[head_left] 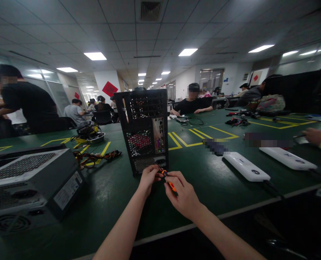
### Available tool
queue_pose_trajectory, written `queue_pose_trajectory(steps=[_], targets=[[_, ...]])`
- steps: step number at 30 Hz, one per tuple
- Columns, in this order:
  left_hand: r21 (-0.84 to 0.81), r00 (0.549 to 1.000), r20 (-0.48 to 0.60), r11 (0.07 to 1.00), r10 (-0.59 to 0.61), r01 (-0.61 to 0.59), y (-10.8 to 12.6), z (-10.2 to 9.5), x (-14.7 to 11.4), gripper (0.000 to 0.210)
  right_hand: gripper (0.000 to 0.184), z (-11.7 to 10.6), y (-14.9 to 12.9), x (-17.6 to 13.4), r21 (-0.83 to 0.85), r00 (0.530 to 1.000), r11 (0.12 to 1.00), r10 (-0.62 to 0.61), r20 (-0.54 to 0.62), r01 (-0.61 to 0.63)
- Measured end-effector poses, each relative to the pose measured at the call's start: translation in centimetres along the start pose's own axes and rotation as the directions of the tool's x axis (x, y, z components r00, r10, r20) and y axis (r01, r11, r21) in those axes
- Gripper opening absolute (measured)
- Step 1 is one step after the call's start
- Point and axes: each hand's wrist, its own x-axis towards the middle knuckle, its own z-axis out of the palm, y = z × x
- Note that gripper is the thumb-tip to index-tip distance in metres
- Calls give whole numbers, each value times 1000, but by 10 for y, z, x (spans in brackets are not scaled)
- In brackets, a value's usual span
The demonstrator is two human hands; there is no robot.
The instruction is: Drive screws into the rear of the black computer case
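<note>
A black computer tower case (146, 122) stands upright on the green table, its back side towards me. Honeycomb vents and a port panel (158, 135) show on it, and a power supply (145, 164) sits at the bottom. My right hand (183, 195) grips an orange and black screwdriver (164, 173), which points up and left to the case's lower edge. Close to the screwdriver's tip, my left hand (148, 177) has its fingertips pinched together by the lower back of the case. What lies between them is too small to make out.
Grey power supply units (41, 184) lie at the left, with bundled cables (98, 159) behind. White power banks (245, 167) with cords lie at the right. A person's hand (316, 136) is at the far right; another person (194, 103) sits across the table.
</note>
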Motion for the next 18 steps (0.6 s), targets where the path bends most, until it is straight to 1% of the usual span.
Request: queue_pose_trajectory(steps=[4,6,10,15,18], targets=[[-3,1000,-7,1000,1,-1,0,0,0,14,22,1,1,-1,1,1000,1000,9,0,-9],[-5,1000,-5,1000,-7,7,-1,-1,1,15,21,1,2,-2,-18,1000,999,27,-3,-27],[4,1000,17,1000,-21,21,-1,-1,1,17,16,-1,3,0,-70,997,996,59,47,-55],[24,997,74,1000,-22,21,-1,-1,1,16,17,-4,-4,3,-9,998,1000,-2,55,3],[24,997,81,1000,0,-2,-2,-2,1,18,22,-3,-5,3,-10,996,999,-46,72,47]])
